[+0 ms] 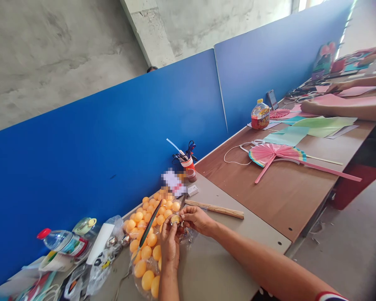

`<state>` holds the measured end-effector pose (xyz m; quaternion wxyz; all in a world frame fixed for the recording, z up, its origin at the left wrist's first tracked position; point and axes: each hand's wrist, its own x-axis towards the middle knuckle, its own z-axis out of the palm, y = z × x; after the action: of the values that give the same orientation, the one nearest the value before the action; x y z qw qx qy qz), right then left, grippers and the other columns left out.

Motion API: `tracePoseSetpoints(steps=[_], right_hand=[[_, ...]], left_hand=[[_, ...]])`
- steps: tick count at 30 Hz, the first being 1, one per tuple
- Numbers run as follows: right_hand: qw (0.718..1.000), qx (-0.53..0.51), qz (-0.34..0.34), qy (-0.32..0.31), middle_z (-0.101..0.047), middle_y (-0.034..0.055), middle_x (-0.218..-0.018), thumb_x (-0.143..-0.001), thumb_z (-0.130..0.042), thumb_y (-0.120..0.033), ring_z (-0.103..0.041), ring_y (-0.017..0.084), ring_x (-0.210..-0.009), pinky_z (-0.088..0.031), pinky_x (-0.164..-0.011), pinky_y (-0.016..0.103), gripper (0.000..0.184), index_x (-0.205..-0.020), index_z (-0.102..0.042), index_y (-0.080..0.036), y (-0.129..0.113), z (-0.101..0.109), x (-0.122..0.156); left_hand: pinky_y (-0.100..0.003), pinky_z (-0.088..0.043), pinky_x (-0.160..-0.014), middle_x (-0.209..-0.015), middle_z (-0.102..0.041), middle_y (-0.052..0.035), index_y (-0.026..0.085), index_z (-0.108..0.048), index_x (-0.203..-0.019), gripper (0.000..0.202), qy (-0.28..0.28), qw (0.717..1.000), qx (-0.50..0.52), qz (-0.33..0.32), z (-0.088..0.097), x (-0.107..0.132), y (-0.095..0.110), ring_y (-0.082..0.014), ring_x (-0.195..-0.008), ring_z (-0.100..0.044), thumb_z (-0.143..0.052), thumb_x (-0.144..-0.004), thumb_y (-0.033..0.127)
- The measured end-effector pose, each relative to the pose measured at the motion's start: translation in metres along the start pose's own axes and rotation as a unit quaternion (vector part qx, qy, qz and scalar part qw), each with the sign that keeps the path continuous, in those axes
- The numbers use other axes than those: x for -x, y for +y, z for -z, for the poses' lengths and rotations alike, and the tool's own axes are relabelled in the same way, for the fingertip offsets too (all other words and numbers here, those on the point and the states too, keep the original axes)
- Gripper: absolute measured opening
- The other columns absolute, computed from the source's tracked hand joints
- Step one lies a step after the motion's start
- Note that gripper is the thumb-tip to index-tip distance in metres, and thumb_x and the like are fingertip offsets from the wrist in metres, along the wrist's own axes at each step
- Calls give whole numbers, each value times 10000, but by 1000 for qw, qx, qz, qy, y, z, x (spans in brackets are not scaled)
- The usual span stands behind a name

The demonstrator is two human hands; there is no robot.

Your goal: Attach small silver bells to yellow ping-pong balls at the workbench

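Observation:
Between both hands, over the near table, is a small round yellow piece with dark, shiny bits around it; its exact kind is too small to make out. My left hand grips it from below with thumb and fingers. From the right, my right hand pinches its edge, fingertips partly hidden. Just left of the hands, a transparent bag of orange plastic balls lies on the table, with a long dark-green blade-like strip across it. Crumpled clear plastic sits beneath my right fingers.
Wooden sticks lie behind my right hand. A red cup of tools stands by the blue partition. A bottle leans at left. A pink paper fan and a co-worker's arms are at right.

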<state>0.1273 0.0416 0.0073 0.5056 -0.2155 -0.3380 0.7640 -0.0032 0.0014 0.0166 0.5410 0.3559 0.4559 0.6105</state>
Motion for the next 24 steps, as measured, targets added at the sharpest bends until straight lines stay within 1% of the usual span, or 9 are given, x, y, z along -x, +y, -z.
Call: tracePoseSetpoints(steps=[4,6,10,16,19,21,24], right_hand=[[999,40,8,7,-633,-35,-599,-560,-768,-273,-423,52,-411,-261,-456,219,260,-708,-587,-159,-1,1,-1],[998,57,16,16,-613,-48,-578,-566,-746,-268,-401,50,-407,-250,-452,219,237,-693,-573,-167,-2,0,0],[994,99,30,23,-524,-69,-527,-578,-714,-266,-396,55,-458,-277,-487,216,183,-658,-585,-163,-3,-1,1],[989,144,15,17,-520,-57,-535,-582,-705,-277,-406,67,-508,-324,-535,221,172,-627,-588,-160,3,-1,0],[988,155,7,26,-516,-59,-529,-591,-691,-244,-400,65,-496,-325,-522,214,145,-623,-577,-160,4,-1,-1],[988,152,5,28,-514,-62,-525,-591,-674,-229,-404,65,-491,-332,-518,212,129,-622,-569,-162,4,-1,-1],[990,142,-1,12,-530,-57,-522,-586,-660,-235,-428,70,-491,-344,-522,214,127,-619,-560,-163,4,0,0]], left_hand=[[-276,-520,-694,-1033,-677,-55,213,-640,-1110,493,7,1000,-6,-5,0,0,0,-156,-790,-653,-801,-661,337],[-275,-520,-686,-1044,-678,-55,215,-636,-1115,502,6,1000,-6,-5,0,0,-1,-158,-797,-653,-803,-658,339],[-274,-525,-682,-1065,-680,-67,210,-618,-1143,521,0,1000,-3,-4,0,-1,-2,-162,-798,-660,-796,-669,338],[-289,-534,-711,-1124,-673,-92,211,-601,-1179,536,-3,1000,-17,-3,3,-2,-3,-187,-856,-668,-783,-691,337],[-310,-539,-748,-1134,-672,-95,214,-604,-1176,544,6,1000,-29,-2,6,-3,-5,-211,-907,-671,-786,-684,357],[-331,-536,-809,-1122,-678,-94,216,-608,-1171,552,7,999,-32,-4,7,-5,-7,-235,-985,-661,-791,-676,374],[-363,-528,-871,-1117,-688,-101,216,-617,-1165,560,6,999,-49,-12,8,-7,-9,-261,-1064,-642,-793,-668,407]])
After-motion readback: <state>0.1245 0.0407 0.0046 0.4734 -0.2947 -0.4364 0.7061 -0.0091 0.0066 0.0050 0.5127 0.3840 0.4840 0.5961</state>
